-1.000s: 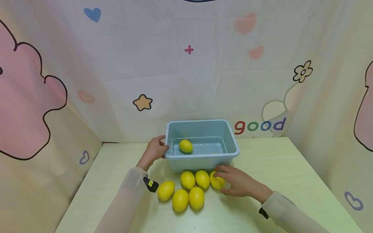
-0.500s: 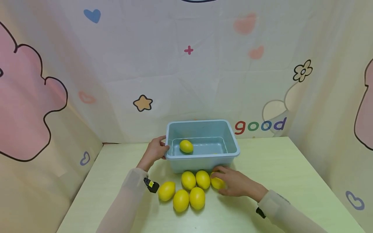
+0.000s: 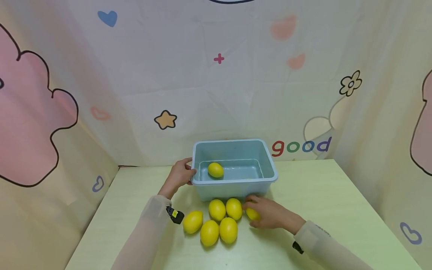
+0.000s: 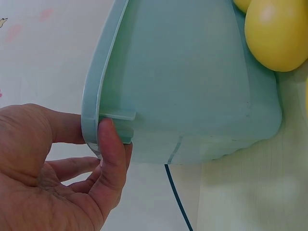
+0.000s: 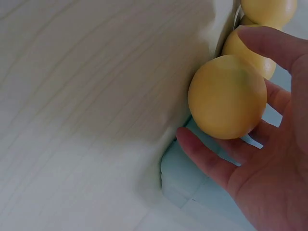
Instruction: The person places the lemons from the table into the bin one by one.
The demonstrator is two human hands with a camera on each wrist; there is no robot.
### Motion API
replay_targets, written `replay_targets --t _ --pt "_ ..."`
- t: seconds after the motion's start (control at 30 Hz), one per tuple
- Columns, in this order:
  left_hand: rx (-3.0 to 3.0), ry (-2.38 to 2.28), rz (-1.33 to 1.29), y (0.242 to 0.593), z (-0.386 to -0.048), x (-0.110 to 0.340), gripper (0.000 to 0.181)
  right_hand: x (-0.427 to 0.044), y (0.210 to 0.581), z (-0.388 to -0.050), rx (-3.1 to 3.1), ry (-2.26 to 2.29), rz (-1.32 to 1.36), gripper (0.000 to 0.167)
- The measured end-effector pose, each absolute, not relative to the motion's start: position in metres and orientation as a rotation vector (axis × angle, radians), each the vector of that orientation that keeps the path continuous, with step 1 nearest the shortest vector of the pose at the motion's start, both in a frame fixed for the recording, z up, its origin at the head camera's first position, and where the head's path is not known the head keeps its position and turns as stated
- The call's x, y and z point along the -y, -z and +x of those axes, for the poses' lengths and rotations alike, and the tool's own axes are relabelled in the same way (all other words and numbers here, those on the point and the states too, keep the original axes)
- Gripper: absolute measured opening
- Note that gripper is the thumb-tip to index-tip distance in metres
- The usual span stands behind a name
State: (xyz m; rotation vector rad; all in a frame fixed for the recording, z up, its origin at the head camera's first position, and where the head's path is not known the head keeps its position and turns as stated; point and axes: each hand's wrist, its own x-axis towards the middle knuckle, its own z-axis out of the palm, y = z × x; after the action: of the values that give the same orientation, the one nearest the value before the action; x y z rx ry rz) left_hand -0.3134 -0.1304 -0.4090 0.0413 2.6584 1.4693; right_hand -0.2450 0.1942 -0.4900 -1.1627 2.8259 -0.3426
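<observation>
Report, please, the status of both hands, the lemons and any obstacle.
Left hand grips box rim. Right hand spread around right-end lemon. Six lemons outside, one lemon plainly inside. Neighbour lemon close, possibly in the way.

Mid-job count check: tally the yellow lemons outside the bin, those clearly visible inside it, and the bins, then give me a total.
Yellow lemons outside the bin: 6
Yellow lemon inside the bin: 1
Blue bin: 1
Total: 8, leaving out a yellow speck at the bin's front wall, too small to identify.
</observation>
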Motion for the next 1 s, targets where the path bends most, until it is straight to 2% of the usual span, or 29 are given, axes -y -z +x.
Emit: replay_targets --t 0.27,0.57,1.0 --pt "-2.658 -1.462 0.032 0.41 -0.313 0.131 0.059 -0.194 0.496 -0.244 -2.814 0.325 -1.103 0.043" --pt "-2.652 -1.466 0.027 0.412 -0.314 0.13 0.059 -0.192 0.5 -0.243 -2.824 0.318 -1.093 0.025" --pt "-2.644 -1.481 0.032 0.412 -0.315 0.131 0.058 -0.196 0.505 -0.241 -2.888 0.357 -1.104 0.02"
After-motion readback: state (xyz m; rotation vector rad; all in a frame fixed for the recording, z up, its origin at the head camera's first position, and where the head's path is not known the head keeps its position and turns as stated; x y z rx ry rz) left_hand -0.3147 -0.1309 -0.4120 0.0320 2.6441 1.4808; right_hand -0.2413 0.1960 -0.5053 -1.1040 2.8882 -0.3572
